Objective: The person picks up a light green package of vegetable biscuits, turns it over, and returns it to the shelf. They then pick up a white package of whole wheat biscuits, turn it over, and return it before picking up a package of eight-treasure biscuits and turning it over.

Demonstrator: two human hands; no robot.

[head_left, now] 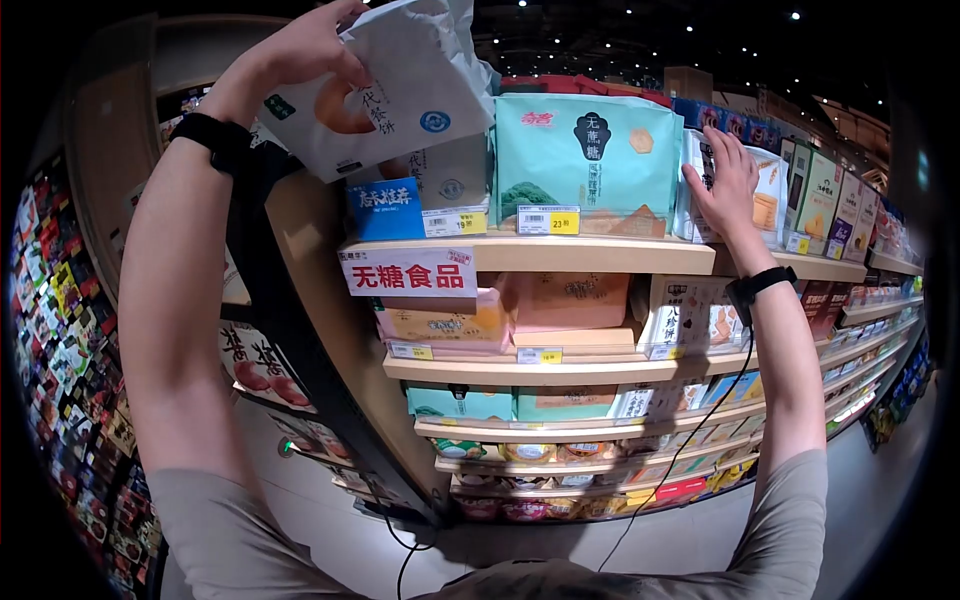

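Observation:
My left hand (305,48) grips a white bag of biscuits (405,85) by its upper left edge. That bag is tilted, raised in front of a similar grey-white bag (455,170) at the left end of the top shelf (600,255). Beside these stands a large mint-green biscuit bag (550,150). My right hand (728,185) rests with fingers stretched out against a white package with biscuits pictured on it (768,200), farther right on the same shelf. Part of that package is hidden behind the hand.
A red-lettered sign (408,275) hangs below the top shelf, next to a blue card (385,208). Lower shelves hold pink boxes (570,300) and more packages. Boxes (818,195) line the shelf at right. A dark upright post (300,280) stands at left. Thin cables (690,435) hang down.

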